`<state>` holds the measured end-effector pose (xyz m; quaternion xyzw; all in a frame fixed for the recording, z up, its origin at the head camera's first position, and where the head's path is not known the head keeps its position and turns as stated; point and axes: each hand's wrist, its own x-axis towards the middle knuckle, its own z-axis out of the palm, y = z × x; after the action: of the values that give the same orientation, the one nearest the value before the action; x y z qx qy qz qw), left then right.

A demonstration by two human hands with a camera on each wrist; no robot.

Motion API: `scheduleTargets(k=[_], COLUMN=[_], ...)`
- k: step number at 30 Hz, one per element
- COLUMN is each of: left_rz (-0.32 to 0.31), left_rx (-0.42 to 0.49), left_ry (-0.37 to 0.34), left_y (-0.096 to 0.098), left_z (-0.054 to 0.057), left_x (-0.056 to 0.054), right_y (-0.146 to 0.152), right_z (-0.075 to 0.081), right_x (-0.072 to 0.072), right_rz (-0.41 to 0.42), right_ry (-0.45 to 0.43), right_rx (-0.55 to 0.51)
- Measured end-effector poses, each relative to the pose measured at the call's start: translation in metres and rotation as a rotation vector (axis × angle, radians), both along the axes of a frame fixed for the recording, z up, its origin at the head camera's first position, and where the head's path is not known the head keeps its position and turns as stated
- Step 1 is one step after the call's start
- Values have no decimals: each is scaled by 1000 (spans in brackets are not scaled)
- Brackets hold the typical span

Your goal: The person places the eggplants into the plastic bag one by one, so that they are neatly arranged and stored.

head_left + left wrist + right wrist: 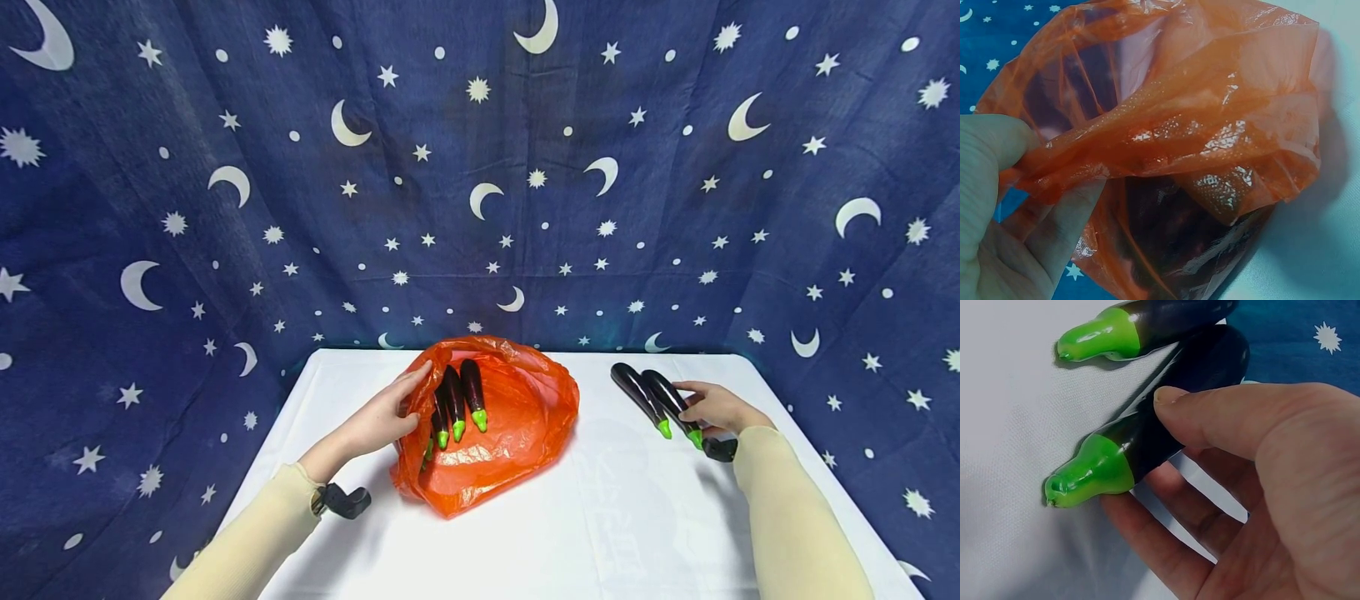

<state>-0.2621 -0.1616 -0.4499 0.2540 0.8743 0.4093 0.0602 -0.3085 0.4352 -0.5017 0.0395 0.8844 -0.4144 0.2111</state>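
Note:
My left hand [375,417] pinches the left rim of an orange plastic bag [517,425] between thumb and fingers, and the bag's mouth gapes toward me. Several dark purple eggplants [454,396] with bright green stem ends lie in the bag's left part; in the left wrist view they show dark through the film. Over on the right, my right hand [718,407] grips an eggplant [1166,419], thumb on its top and fingertips along its near side. A second eggplant [1172,322] lies right beside it on its left, both with green ends toward me.
A white cloth [600,517] covers the table. Behind and at the sides hangs a dark blue curtain [525,242] with moons and stars. A black wrist camera [345,502] is strapped on the left wrist, another [720,450] on the right.

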Motion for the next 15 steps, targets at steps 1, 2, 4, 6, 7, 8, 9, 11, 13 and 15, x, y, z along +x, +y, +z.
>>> scheduleTargets(k=[1,2,4,6,7,8,9,11,13,15], left_rz=[1,1,2,4,6,6,6,5,2,-1], left_rx=[-1,-1,-1,-3,-3,-2,-2,0,4,8], left_ry=[0,-1,-2,-2,-3,-5,-6,-9,-10,-12], left_y=[0,0,0,1,1,1,1,1,1,1], left_z=[0,0,0,1,1,1,1,1,1,0], left_x=[0,0,0,0,0,0,0,0,0,0], right_y=[0,0,-1,-2,-2,-2,-3,-4,-5,-6], right_z=[0,1,1,1,1,1,1,2,3,4], right_x=[0,0,0,0,0,1,1,1,2,3], right_rz=[0,2,0,2,1,0,0,-3,-1,-2], right_ry=[2,4,6,8,9,10,10,9,11,12], right_rx=[-1,-2,-1,0,-1,-1,-2,-3,-4,-2])
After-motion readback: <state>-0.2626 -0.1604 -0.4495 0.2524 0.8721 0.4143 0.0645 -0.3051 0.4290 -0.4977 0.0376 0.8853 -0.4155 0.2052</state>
